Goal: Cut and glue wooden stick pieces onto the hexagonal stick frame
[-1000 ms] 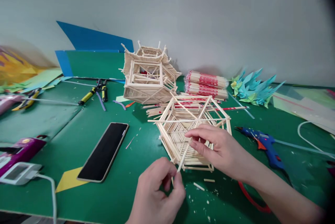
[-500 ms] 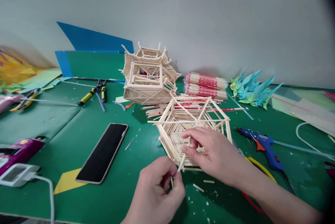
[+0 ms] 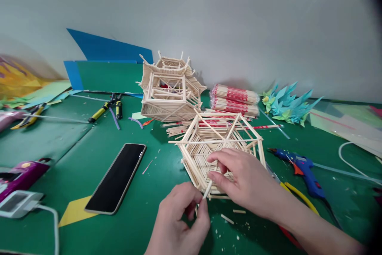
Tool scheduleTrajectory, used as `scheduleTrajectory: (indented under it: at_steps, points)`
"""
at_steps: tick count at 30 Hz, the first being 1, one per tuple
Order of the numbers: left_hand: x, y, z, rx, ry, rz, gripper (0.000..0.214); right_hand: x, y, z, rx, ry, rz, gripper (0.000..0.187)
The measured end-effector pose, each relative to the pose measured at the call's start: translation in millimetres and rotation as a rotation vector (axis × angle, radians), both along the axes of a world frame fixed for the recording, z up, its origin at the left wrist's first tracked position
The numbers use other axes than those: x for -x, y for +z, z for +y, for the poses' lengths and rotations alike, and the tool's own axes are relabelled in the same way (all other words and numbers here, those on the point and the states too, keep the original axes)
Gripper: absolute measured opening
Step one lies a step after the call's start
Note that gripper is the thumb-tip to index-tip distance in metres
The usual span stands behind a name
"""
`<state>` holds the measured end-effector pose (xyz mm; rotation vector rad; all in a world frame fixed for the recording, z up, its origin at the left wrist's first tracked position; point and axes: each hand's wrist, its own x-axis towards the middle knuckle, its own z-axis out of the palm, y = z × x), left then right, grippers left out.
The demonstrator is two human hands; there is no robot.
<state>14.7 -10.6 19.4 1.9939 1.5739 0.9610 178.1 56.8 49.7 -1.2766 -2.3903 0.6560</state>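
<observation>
A hexagonal frame of thin wooden sticks (image 3: 209, 143) lies tilted on the green table (image 3: 74, 147). My right hand (image 3: 241, 179) rests on its near side, fingers pinching a loose stick (image 3: 208, 186) at the frame's lower edge. My left hand (image 3: 179, 219) sits just below, fingers curled in a pinch on a short stick piece, touching the lower end of that loose stick. A finished stick pavilion (image 3: 168, 88) lies on its side behind the frame.
A black phone (image 3: 116, 177) lies left of the frame. Wrapped chopstick bundles (image 3: 234, 100) and paper cranes (image 3: 288, 104) sit at the back. A blue glue gun (image 3: 301, 167), yellow-handled pliers (image 3: 106, 108), purple devices (image 3: 20, 173) and coloured paper sheets surround the work area.
My right hand slid slightly down and left along the frame's near edge. The view rose a little. My left hand stayed in its pinch below the frame.
</observation>
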Motion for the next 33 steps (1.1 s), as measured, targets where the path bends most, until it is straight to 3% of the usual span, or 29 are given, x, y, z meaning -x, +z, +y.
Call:
scheduleTrajectory:
  at_steps: [9, 27, 33]
  points:
    - [-1, -1.1, 2, -0.080, 0.005, 0.045, 0.022, -1, -0.9, 1, 0.016, 0.002, -0.016, 0.019]
    - [0, -4.0, 0, -0.076, 0.005, -0.010, 0.021, 1, 0.7, -2, 0.006, 0.001, 0.001, 0.018]
    - [9, -7.2, -6, -0.182, -0.018, -0.038, 0.005, 2, 0.6, -3, -0.002, -0.003, -0.004, 0.018]
